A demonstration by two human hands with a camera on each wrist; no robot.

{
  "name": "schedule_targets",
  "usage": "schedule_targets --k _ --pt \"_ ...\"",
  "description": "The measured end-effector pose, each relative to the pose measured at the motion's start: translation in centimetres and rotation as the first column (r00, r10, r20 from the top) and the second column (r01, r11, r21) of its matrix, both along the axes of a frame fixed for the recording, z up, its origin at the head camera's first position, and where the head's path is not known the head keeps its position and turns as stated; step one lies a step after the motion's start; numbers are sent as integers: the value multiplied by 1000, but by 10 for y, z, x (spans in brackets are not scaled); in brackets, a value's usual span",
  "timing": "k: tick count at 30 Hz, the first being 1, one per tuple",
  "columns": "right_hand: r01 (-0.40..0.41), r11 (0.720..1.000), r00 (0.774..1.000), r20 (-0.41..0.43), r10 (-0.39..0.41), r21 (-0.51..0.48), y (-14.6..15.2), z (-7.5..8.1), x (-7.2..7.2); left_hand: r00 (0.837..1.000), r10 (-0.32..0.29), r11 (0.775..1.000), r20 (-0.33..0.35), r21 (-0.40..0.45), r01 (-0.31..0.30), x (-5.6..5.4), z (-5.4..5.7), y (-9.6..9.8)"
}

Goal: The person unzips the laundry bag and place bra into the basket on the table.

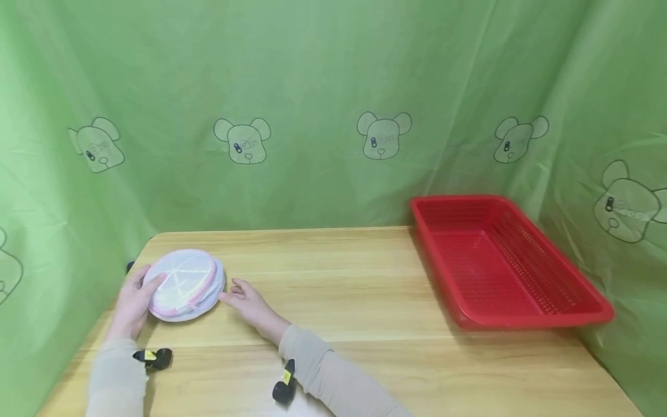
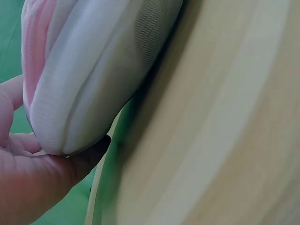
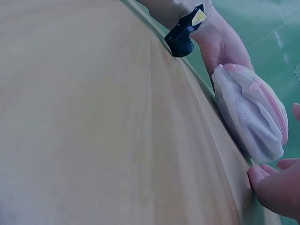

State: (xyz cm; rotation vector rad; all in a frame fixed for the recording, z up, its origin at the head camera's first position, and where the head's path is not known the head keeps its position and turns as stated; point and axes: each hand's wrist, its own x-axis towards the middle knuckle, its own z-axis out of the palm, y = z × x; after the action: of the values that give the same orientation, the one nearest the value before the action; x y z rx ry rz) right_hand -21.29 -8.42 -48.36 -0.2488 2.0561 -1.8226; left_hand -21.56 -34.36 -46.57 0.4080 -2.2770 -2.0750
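Observation:
A round white mesh laundry bag with pink zipper trim lies flattened at the left side of the table. My left hand grips its left edge, thumb on top and the other fingers underneath. In the left wrist view, the soft layered side of the mesh bag rests in that hand. At the opposite edge is my right hand, its fingers loosely bent and fingertips right at the rim. The right wrist view shows those fingers just beside the bag.
A red plastic basket with perforated sides stands at the right of the wooden table. Green curtains with bear-face prints hang behind and along both sides. Black wrist cameras are strapped at the sleeves.

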Motion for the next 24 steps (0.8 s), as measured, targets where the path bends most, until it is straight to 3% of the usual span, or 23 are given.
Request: schedule_targets --k 8,14,24 --pt "51 997 998 29 -50 -51 -5 1 -3 998 19 993 52 -120 -13 -5 2 16" --pt "132 986 990 58 -127 -102 -2 3 -5 999 6 982 42 -190 2 -8 4 29" --pt "213 976 977 31 -212 -40 11 4 -9 997 -37 967 73 -248 54 -12 8 51"
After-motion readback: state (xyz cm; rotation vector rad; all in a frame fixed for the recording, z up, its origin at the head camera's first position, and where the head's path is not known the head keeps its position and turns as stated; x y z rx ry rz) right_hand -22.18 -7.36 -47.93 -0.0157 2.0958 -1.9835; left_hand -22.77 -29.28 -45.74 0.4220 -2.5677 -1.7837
